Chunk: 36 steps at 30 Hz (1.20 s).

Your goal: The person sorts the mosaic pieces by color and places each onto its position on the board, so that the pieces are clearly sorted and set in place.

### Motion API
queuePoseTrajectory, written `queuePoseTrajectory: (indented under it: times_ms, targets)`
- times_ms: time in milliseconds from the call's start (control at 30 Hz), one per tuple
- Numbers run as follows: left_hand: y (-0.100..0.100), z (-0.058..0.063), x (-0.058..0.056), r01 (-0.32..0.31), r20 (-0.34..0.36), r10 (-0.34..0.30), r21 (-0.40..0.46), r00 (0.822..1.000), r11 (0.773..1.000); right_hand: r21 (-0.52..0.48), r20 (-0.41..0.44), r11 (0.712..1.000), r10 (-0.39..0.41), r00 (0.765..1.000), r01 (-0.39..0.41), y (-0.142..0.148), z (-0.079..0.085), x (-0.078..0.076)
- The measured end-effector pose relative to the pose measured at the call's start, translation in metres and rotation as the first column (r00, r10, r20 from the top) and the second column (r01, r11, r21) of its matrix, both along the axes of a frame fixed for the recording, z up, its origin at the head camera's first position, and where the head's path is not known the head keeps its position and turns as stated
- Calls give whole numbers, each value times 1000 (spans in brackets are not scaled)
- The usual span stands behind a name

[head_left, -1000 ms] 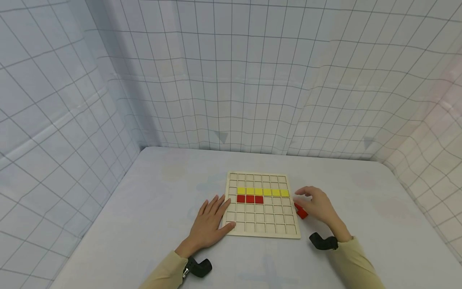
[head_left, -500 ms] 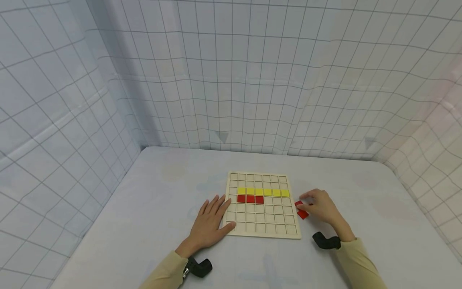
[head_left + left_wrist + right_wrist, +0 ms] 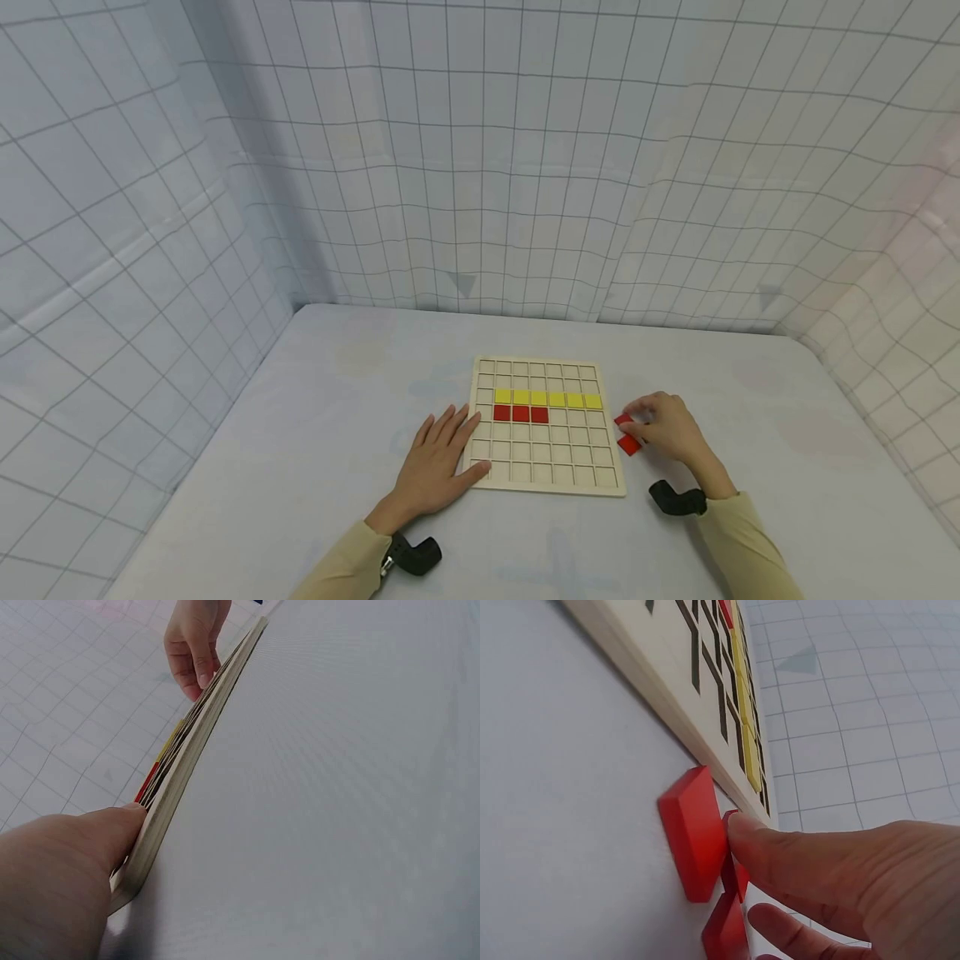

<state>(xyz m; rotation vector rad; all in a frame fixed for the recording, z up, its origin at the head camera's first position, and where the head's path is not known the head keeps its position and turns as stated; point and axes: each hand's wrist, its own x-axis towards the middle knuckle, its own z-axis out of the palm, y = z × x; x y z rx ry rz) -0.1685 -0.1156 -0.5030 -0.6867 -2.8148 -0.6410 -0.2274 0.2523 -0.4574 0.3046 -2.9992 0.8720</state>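
Note:
A pale wooden grid board [image 3: 519, 473] lies on the table, with a row of yellow tiles [image 3: 556, 399] and three red tiles [image 3: 521, 413] just below it. My left hand [image 3: 429, 471] rests with spread fingers on the board's left edge, the thumb over its near corner. Beside the right edge, my right hand [image 3: 671, 429] pinches a red tile [image 3: 623, 419] with thumb and fingers; the right wrist view has the thumb on this tile [image 3: 735, 874]. Closer to that camera is another loose red tile [image 3: 694, 836], and a further red tile [image 3: 726, 931] shows under the fingers.
A white table [image 3: 345, 367] surrounds the board. Grid-patterned white curtains [image 3: 525, 167] hang behind and at both sides. Black wrist cameras [image 3: 677, 500] are strapped at both cuffs.
My right hand has moved slightly right and down from above the board's edge, and its fingers have come together on a red tile. The left hand stays in place.

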Motion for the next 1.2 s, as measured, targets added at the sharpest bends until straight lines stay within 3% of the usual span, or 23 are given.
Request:
queuePoseTrajectory:
  times_ms: [333, 667, 1200]
  targets:
    - [0, -2, -1, -6, 6, 6, -18, 1000, 1000, -15, -1, 1000, -9, 1000, 9, 5, -1, -1]
    - [-1, -1, -2, -8, 12, 8, -18, 1000, 1000, 15, 5, 997, -74, 997, 73, 1, -1, 0]
    - [0, -1, -2, -6, 8, 6, -18, 1000, 1000, -24, -33, 991, -130, 991, 129, -2, -8, -2]
